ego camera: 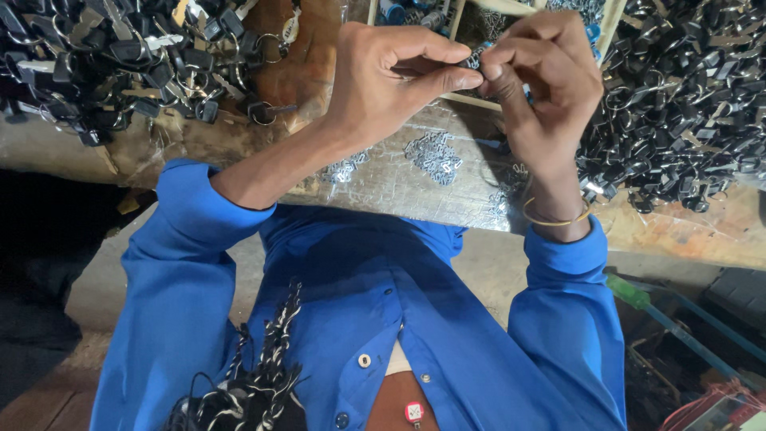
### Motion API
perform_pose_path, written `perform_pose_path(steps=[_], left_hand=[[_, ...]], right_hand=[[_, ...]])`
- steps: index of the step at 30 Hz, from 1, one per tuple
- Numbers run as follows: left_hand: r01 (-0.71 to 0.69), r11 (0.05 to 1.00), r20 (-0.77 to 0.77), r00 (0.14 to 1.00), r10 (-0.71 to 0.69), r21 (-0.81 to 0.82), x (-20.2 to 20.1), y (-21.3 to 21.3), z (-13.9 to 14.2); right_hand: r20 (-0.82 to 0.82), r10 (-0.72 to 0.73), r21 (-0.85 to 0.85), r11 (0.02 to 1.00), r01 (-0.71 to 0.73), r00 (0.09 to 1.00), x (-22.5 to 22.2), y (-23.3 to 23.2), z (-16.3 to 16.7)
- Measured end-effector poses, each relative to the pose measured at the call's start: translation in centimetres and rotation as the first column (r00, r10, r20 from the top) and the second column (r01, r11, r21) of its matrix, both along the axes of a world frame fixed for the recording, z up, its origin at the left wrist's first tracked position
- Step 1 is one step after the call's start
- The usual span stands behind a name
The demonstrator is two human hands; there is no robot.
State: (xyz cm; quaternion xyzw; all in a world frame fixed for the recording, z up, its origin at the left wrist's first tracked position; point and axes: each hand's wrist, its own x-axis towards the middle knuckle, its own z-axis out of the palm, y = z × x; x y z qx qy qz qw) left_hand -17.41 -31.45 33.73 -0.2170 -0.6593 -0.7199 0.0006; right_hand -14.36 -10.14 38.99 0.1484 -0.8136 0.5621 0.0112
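Observation:
My left hand (391, 76) and my right hand (546, 80) meet above the workbench, both pinching one small dark metal part (476, 56) between thumbs and fingertips. Most of the part is hidden by my fingers. Below the hands, small heaps of shiny metal pieces (433, 156) lie on a silvery sheet (399, 187). A thin yellow band (556, 217) circles my right wrist, and both arms wear blue sleeves.
Big piles of black key-like parts with rings lie at the left (104, 56) and at the right (686, 96) of the bench. A wooden-framed tray (610, 24) holds more bits at the back. A green-handled tool (630, 294) lies low on the right.

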Motion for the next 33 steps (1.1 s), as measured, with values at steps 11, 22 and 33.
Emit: perform_pose_path(steps=[11, 22, 33], left_hand=[[0.015, 1.000, -0.062, 0.998, -0.016, -0.011, 0.2, -0.2, 0.3], [-0.038, 0.995, -0.159, 0.987, 0.023, -0.091, 0.4, -0.1, -0.1], [0.016, 1.000, -0.078, 0.997, -0.016, 0.004, 0.0, -0.2, -0.3]], right_hand=[[-0.086, -0.001, 0.157, 0.988, 0.014, 0.996, -0.3, -0.6, 1.6], [-0.089, -0.099, 0.357, 0.926, 0.125, 0.991, 0.0, -1.9, 2.5], [-0.082, -0.040, 0.128, 0.990, 0.051, 0.996, 0.1, -0.8, 0.7]])
